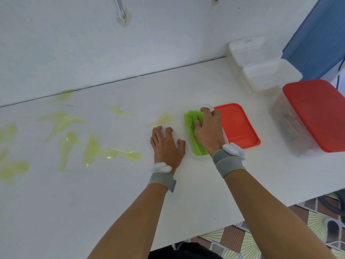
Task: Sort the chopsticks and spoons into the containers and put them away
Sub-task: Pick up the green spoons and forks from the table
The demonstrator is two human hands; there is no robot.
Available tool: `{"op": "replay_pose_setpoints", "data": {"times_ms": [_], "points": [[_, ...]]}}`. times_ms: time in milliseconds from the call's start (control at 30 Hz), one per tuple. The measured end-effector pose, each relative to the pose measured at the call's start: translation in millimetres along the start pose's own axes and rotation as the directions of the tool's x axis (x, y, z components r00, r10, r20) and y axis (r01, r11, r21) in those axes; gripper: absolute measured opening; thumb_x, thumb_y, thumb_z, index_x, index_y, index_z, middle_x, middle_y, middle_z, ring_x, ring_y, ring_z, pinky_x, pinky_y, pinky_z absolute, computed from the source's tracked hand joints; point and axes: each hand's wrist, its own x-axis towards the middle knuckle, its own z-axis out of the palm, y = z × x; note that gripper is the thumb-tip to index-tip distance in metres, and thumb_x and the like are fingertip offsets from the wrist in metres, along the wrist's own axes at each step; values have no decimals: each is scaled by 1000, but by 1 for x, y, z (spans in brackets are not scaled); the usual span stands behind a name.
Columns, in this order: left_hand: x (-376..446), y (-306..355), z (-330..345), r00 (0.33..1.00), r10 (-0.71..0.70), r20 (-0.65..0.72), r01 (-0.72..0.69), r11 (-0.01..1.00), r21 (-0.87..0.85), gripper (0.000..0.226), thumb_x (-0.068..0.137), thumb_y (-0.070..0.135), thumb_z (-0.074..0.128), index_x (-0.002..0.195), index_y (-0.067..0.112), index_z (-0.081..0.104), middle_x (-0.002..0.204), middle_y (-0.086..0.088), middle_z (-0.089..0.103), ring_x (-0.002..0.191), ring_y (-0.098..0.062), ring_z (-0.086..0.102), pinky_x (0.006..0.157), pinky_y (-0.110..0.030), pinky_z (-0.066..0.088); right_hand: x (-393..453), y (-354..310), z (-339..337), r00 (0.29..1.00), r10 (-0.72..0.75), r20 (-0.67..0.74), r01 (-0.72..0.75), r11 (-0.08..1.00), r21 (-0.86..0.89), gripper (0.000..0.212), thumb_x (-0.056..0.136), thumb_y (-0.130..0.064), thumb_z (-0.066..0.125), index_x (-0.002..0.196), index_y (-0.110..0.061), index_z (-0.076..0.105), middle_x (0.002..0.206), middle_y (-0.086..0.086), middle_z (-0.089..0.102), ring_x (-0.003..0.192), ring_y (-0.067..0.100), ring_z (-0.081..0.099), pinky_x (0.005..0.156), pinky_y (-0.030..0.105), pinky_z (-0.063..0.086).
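Note:
A clear container (pixel 190 146) on the white table (pixel 112 184) holds a bundle of green plastic utensils (pixel 189 119). My right hand (pixel 208 129) reaches into it from above, fingers curled onto the green utensils. Beside the container's left wall my left hand (pixel 166 144) lies flat on the table with fingers spread. Several pale yellow-green plastic spoons (pixel 89 148) lie scattered over the left half of the table. A red lid (pixel 237 126) lies just right of the open container.
A larger clear container with a red lid (pixel 317 113) stands at the right, dark contents blurred. Two white lidded boxes (pixel 261 60) sit at the back right by the wall. The table's front edge (pixel 242 219) runs at lower right, patterned floor beyond.

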Motion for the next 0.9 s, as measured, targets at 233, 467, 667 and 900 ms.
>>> {"op": "replay_pose_setpoints", "data": {"times_ms": [233, 467, 667, 900], "points": [[0, 0, 1, 1000, 0, 2, 0, 1000, 10, 44, 81, 30, 59, 119, 8, 57, 130, -20, 45, 132, -41, 39, 110, -51, 33, -8, -1, 4, 992, -59, -116, 52, 996, -66, 39, 92, -13, 62, 130, -8, 55, 124, 22, 45, 110, 37, 45, 94, 40, 40], [0, 2, 0, 1000, -5, 6, 5, 1000, 3, 44, 81, 30, 59, 119, 8, 57, 130, -20, 46, 132, -41, 40, 110, -52, 33, -1, -2, 5, 991, -110, -76, 103, 990, -93, 15, 98, -16, 56, 111, -8, 60, 103, 13, 60, 95, 31, 53, 79, 43, 47], [0, 1, -2, 1000, -13, 13, 13, 1000, -10, 44, 82, 32, 58, 119, 8, 57, 130, -19, 46, 132, -40, 40, 111, -50, 33, -1, -10, 6, 997, -51, -62, 46, 996, -73, 17, 100, -13, 51, 115, -5, 54, 101, 15, 57, 88, 33, 54, 70, 41, 42], [3, 0, -13, 992, -30, 124, 37, 998, -51, 45, 88, 32, 62, 127, 11, 56, 141, -17, 39, 140, -34, 30, 114, -44, 25, -7, -19, 1, 997, -64, -49, 62, 997, -44, 21, 98, -17, 57, 115, -5, 56, 109, 15, 57, 93, 33, 55, 75, 41, 45]]}}
